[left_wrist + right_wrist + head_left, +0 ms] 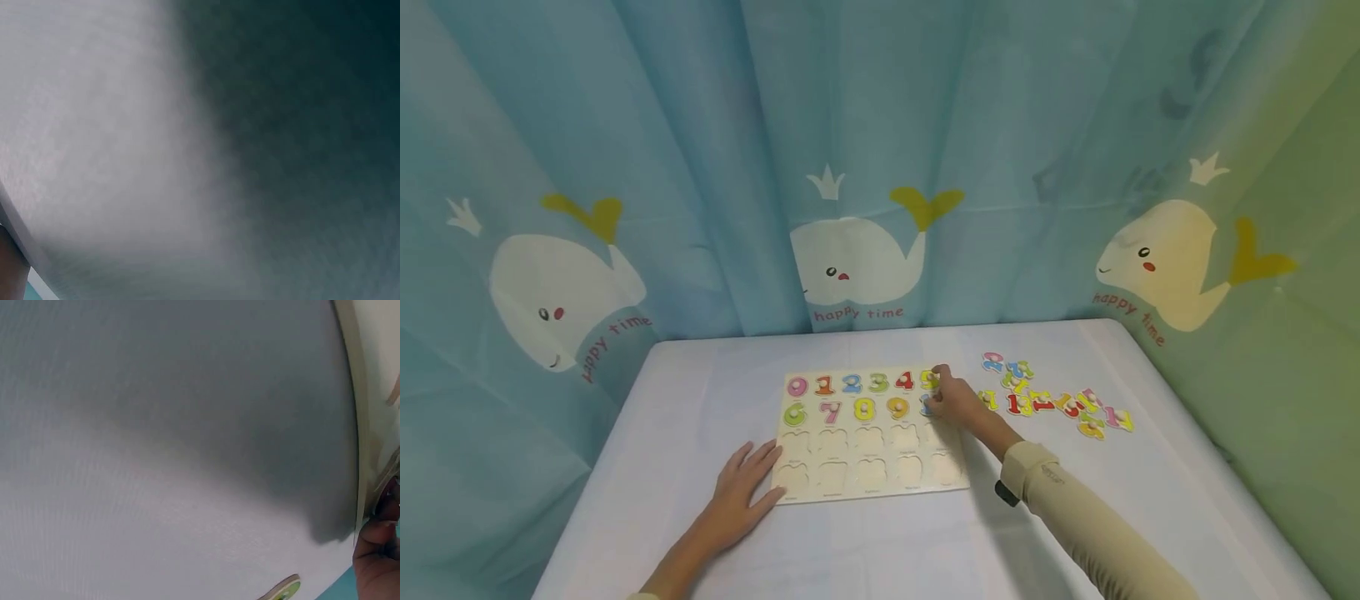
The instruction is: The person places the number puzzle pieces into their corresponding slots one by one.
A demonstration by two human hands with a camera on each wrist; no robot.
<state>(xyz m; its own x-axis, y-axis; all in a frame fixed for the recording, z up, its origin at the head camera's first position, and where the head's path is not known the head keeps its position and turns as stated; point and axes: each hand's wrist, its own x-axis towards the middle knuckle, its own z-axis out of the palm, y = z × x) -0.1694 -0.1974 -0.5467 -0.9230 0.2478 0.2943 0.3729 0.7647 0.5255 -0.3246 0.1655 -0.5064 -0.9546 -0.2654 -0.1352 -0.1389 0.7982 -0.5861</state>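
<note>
A pale wooden number puzzle board (880,493) lies on the table, its upper two rows filled with coloured number pieces from the pink 0 (797,387) to the yellow 9 (897,408). My left hand (745,487) rests at the board's left edge with fingers spread. At the right end of the second row, my right hand (958,404) pinches a blue number piece (926,406), mostly covered by the fingers. Just above it sits the green-yellow 5 (928,380). Bent fingers (378,534) show over the board's edge in the right wrist view.
Loose number pieces (1042,402) lie scattered to the right of the board, some overlapping. The lower two rows of the board show cut-out recesses (870,472). A white cloth covers the table (880,550), and a blue whale-print curtain (700,167) hangs behind it.
</note>
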